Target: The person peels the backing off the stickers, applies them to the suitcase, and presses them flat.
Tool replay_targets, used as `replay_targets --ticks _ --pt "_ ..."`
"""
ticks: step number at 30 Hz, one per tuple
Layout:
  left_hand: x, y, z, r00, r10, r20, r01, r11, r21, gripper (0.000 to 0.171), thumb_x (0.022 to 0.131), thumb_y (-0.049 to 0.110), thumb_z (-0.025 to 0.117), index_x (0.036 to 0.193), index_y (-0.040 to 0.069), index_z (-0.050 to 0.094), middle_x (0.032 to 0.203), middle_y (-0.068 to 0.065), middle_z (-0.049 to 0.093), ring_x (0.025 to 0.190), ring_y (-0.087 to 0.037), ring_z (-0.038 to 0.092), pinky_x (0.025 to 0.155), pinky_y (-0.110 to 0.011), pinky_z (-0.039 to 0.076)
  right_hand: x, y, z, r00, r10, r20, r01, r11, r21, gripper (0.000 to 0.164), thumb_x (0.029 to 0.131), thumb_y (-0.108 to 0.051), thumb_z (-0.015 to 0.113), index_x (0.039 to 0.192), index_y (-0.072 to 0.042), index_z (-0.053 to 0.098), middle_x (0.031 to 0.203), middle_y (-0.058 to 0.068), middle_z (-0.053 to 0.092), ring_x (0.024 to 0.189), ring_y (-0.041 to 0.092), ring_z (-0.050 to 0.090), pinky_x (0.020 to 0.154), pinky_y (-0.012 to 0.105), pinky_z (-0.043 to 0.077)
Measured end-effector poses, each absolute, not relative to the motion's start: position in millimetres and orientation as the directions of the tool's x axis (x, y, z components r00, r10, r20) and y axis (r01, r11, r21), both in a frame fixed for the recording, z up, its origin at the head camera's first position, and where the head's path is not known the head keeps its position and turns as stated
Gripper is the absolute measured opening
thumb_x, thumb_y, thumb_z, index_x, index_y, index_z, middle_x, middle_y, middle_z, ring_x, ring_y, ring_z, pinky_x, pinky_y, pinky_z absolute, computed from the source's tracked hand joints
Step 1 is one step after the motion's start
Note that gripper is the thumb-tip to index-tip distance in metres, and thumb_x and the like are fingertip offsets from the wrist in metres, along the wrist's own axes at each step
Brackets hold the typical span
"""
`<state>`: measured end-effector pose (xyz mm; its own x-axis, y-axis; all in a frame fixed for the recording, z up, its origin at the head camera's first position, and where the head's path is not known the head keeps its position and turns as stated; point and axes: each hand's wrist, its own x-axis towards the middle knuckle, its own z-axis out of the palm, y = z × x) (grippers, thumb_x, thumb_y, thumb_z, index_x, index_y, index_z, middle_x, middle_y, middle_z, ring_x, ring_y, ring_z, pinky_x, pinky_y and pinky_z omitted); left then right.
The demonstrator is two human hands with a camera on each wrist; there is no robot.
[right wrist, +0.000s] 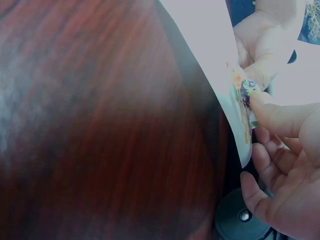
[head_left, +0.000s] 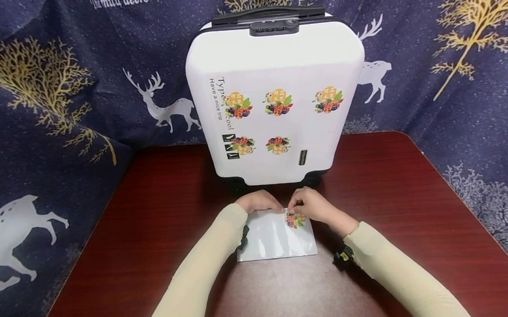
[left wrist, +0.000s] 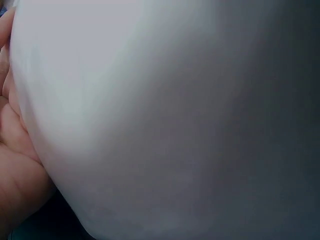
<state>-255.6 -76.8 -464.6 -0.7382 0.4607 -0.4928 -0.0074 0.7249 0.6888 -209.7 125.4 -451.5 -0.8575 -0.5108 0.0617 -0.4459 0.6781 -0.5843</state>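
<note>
A white sticker sheet (head_left: 270, 241) is held up off the table, its surface filling most of the left wrist view. My left hand (head_left: 261, 200) grips its far edge, thumb on the printed face in the right wrist view. One fruit sticker (head_left: 295, 219) shows at the sheet's upper right corner. With thumb and index finger, my right hand (head_left: 313, 204) pinches that sticker's edge; the right wrist view shows the thumb (right wrist: 280, 117) on it. How much of the sticker is loose cannot be told. Behind both hands stands a white suitcase (head_left: 274, 57).
Several fruit stickers, one of them a top-right sticker (head_left: 328, 100), are on the suitcase front. Its wheels (head_left: 312, 178) rest on the dark red wooden table (head_left: 155, 240). A blue cloth with deer and trees (head_left: 100, 23) hangs behind.
</note>
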Motion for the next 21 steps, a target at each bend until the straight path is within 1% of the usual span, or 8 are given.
replay_targets --ticks 3,9,12,16,21 --pt "-254.6 -77.2 -463.5 -0.741 0.463 -0.486 -0.006 0.720 0.694 0.036 0.082 0.035 0.074 0.111 0.013 0.076 0.123 -0.006 0.071 0.103 -0.012 0.062 0.095 -0.026 0.050 -208.8 126.0 -450.1 -0.861 -0.505 0.053 -0.436 0.681 -0.588 0.012 0.085 -0.006 0.074 0.075 -0.012 0.075 0.082 0.001 0.069 0.090 0.019 0.058 0.091 0.042 0.046" --pt "-255.6 -77.0 -465.9 -0.745 0.464 -0.480 -0.004 0.716 0.698 0.036 0.082 0.034 0.074 0.110 0.012 0.076 0.122 -0.006 0.071 0.105 -0.014 0.064 0.095 -0.027 0.051 -208.0 128.0 -451.3 -0.871 -0.491 0.033 -0.411 0.688 -0.598 0.009 0.086 -0.008 0.073 0.078 -0.011 0.076 0.083 0.001 0.071 0.089 0.018 0.059 0.089 0.041 0.048" --pt "-256.0 -76.6 -466.6 -0.743 0.466 -0.480 0.002 0.719 0.695 0.036 0.082 0.035 0.074 0.110 0.013 0.077 0.123 -0.006 0.071 0.105 -0.015 0.064 0.095 -0.028 0.051 -207.3 129.0 -451.3 -0.879 -0.476 0.013 -0.386 0.696 -0.605 0.008 0.086 -0.008 0.073 0.079 -0.011 0.076 0.084 0.002 0.071 0.088 0.016 0.059 0.084 0.035 0.049" --pt "-255.8 -76.4 -466.3 -0.739 0.467 -0.486 0.003 0.723 0.691 0.035 0.083 0.035 0.073 0.110 0.013 0.076 0.122 -0.007 0.071 0.103 -0.015 0.065 0.094 -0.029 0.051 -206.4 130.2 -450.3 -0.884 -0.466 -0.021 -0.351 0.694 -0.628 0.007 0.087 -0.007 0.072 0.081 -0.008 0.075 0.084 0.003 0.072 0.081 0.012 0.057 0.073 0.027 0.048" --pt "-254.6 -77.0 -465.4 -0.738 0.468 -0.487 0.001 0.722 0.692 0.035 0.083 0.036 0.073 0.111 0.014 0.076 0.120 -0.006 0.072 0.101 -0.015 0.066 0.092 -0.029 0.052 -205.3 132.4 -450.9 -0.886 -0.463 -0.035 -0.330 0.680 -0.654 0.006 0.087 -0.005 0.071 0.082 -0.006 0.074 0.083 0.005 0.072 0.076 0.011 0.055 0.068 0.025 0.047"
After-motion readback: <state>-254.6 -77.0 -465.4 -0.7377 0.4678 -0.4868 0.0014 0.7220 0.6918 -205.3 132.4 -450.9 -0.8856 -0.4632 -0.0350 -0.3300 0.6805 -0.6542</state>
